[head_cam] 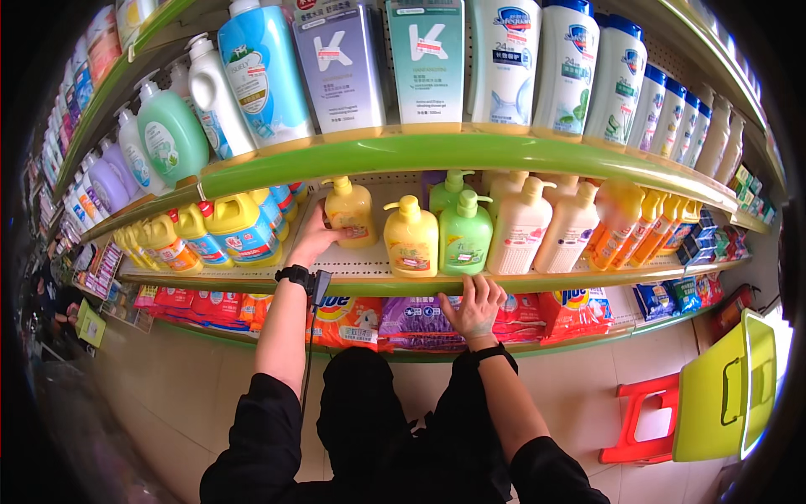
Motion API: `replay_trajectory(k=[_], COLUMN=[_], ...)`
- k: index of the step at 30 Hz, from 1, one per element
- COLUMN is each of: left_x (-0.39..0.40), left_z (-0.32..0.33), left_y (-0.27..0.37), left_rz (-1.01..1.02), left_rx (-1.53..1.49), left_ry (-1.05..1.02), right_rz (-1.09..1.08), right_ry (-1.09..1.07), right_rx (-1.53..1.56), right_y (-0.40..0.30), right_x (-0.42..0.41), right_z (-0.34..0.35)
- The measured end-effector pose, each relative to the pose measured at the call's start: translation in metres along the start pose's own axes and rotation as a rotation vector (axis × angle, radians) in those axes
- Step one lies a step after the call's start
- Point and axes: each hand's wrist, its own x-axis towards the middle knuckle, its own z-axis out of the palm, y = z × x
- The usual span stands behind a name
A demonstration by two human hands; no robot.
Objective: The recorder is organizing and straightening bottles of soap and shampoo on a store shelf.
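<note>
My left hand [319, 232] grips a yellow pump bottle [350, 213] from its left side, thumb across the front label. The bottle is upright on the white perforated shelf [334, 264], set back from the edge. To its right, nearer the front, stands a second yellow pump bottle [411, 239]. Beside that is a green pump bottle [466, 236], with another green pump bottle [451, 194] behind it. My right hand [476, 309] rests its fingertips on the green front edge [403, 288] of this shelf, below the front green bottle, and holds no item.
Cream pump bottles [520, 230] and orange bottles [620, 233] line the shelf's right; yellow jugs [242, 227] stand left. Above juts a shelf with a green lip [378, 157] and large bottles. Detergent bags [415, 318] lie below. A lime bin [711, 390] and red stool [648, 416] are at right.
</note>
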Motion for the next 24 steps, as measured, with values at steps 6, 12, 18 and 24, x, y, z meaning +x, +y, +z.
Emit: replay_trajectory(k=[6,12,18,24], left_x=[0.000,0.017,0.024,0.023], left_z=[0.022,0.067,0.058,0.091], left_y=[0.003,0.006,-0.016,-0.004], left_rz=[0.100,0.129,0.030,0.116], left_rx=[-0.047,0.142,-0.010,-0.035], left_ry=[-0.002,-0.039,-0.123,-0.162], right_rz=[-0.032,-0.031,-0.006,0.015], right_ry=[-0.005,0.037,0.020,0.033], right_rx=[-0.009,-0.005,0.026,0.014], right_y=[0.000,0.007,0.000,0.003], right_x=[-0.004,-0.002,-0.007,-0.003], right_z=[0.006,0.006,0.018,0.004])
